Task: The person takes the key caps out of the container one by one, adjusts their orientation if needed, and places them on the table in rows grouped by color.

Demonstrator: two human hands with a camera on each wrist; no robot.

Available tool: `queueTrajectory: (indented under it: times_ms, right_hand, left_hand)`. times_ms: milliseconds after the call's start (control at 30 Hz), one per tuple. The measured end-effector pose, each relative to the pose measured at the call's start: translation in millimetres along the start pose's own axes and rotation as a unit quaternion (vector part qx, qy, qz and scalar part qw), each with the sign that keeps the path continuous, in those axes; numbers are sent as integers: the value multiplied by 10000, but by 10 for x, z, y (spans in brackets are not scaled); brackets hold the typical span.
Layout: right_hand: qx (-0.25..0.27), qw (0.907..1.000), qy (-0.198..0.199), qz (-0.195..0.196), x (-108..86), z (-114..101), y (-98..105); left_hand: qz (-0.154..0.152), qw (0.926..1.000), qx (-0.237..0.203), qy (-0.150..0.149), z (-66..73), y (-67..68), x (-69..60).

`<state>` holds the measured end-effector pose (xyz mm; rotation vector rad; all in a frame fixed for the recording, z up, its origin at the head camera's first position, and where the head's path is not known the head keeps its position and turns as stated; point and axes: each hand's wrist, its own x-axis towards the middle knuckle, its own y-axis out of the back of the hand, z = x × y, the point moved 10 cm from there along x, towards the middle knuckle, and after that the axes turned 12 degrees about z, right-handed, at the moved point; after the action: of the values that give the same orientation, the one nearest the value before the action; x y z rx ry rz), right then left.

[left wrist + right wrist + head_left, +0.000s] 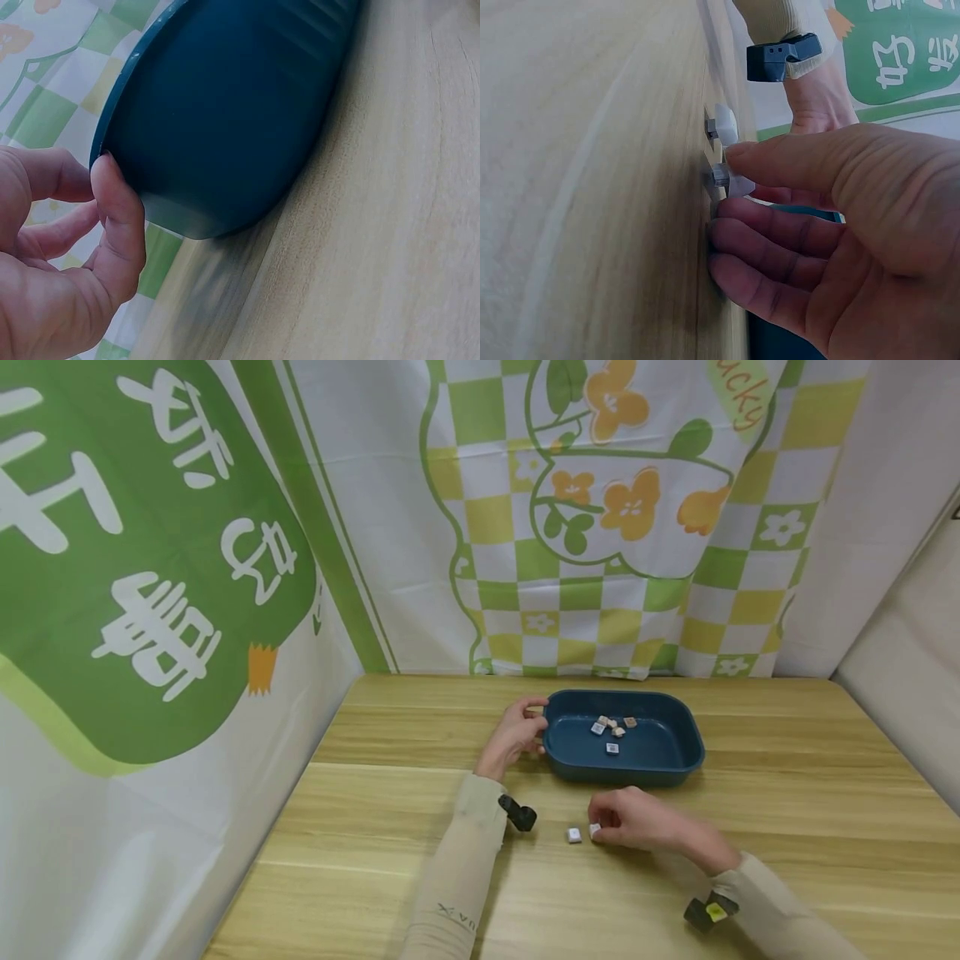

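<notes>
My left hand [516, 732] pinches the left end of a dark teal plastic tub [622, 774], thumb and fingers at its rim in the left wrist view. In front of the tub, my right hand [633, 820] holds a small white keycap [595, 832] between thumb and fingers, down at the table surface. A second white keycap [573, 835] lies just left of it, untouched. Seen side-on in the right wrist view, both caps have a grey stem part below. Inside the tub lie several small keycaps [612, 748], some white and some beige.
The wood-grain table [360, 827] runs back to a hanging green, white and yellow checked cloth [585, 593]. Another printed cloth [150, 610] hangs along the left side. A small black device [517, 812] sits on the left wrist, another [711, 912] on the right.
</notes>
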<state>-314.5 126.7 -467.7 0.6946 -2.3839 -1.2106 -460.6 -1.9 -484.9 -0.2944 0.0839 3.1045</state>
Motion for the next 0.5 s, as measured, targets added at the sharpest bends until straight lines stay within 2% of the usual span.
queueTrajectory:
  times_ms: [500]
  right_hand:
    - [-118, 9997, -101, -163, -20, 4, -42]
  left_hand:
    - [-84, 10000, -2, -15, -8, -15, 6]
